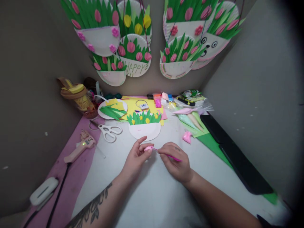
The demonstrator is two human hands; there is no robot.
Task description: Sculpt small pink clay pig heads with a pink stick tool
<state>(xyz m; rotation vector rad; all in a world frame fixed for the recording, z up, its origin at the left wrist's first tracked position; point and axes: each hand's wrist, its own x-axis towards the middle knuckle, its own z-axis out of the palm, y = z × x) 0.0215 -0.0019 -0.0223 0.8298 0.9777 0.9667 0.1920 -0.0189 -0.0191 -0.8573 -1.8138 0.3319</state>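
Between the thumb and fingers of my left hand (138, 153) is a small lump of pink clay (148, 148), with the index finger raised away from it. My right hand (175, 160) pinches a thin magenta modelling tool (174, 157), whose tip touches the clay or lies right against it. Just beyond my hands lies a white paper-plate pocket (144, 130) with green paper grass and yellow paper tulips along its top. A small bag of pink clay (187, 137) rests on the table, to the right of the plate.
White scissors (109, 131) and a pink glue gun (80, 147) with a black cord lie at left. A tumbler (79, 99) stands behind them. Piping bags (190, 120) and a black folded panel (244, 164) are at right. Finished plate crafts (179, 68) hang on the wall.
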